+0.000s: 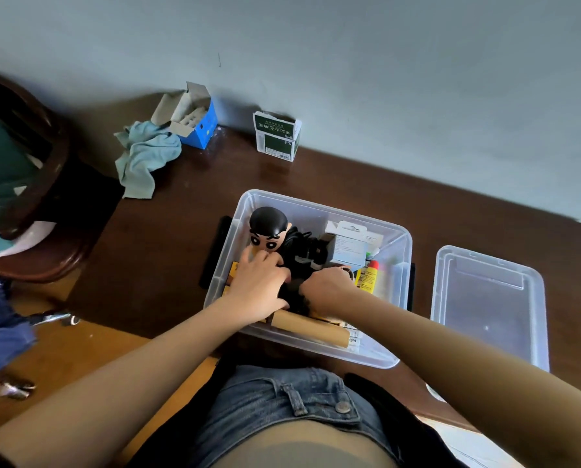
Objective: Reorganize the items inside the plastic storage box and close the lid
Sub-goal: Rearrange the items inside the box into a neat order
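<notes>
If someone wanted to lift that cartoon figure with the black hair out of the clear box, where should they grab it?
Probably by its round black-haired head, coming from straight above. The cartoon figure stands upright in the far left corner of the clear plastic storage box, head sticking up free, while its body is hidden behind the left hand.

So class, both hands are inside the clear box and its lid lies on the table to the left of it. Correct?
Not quite. The head view shows the lid lying to the right of the box, not the left. Both the left hand and right hand are inside.
</notes>
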Motion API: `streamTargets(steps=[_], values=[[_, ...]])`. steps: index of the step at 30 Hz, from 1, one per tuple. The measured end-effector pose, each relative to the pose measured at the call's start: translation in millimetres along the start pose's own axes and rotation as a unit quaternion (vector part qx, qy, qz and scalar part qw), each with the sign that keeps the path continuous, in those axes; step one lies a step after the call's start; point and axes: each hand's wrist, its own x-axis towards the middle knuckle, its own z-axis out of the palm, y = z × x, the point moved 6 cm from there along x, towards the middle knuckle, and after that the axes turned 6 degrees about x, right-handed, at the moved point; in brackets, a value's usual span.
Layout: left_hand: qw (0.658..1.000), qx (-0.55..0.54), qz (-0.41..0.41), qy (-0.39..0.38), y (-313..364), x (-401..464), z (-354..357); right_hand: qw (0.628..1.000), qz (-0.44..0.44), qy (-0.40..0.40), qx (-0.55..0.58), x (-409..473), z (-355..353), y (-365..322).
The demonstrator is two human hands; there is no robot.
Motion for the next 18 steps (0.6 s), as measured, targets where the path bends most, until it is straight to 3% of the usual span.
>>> streamTargets(steps=[10, 18], values=[[0.999, -0.026, 0.012, -0.040, 1, 3, 5, 0.992, 0.085, 0.027, 0.090, 11, 0, 5], [0.995, -0.017, 0.049, -0.086, 11, 14, -2, 0.982, 0.095, 0.007, 0.162, 4, -4, 7]])
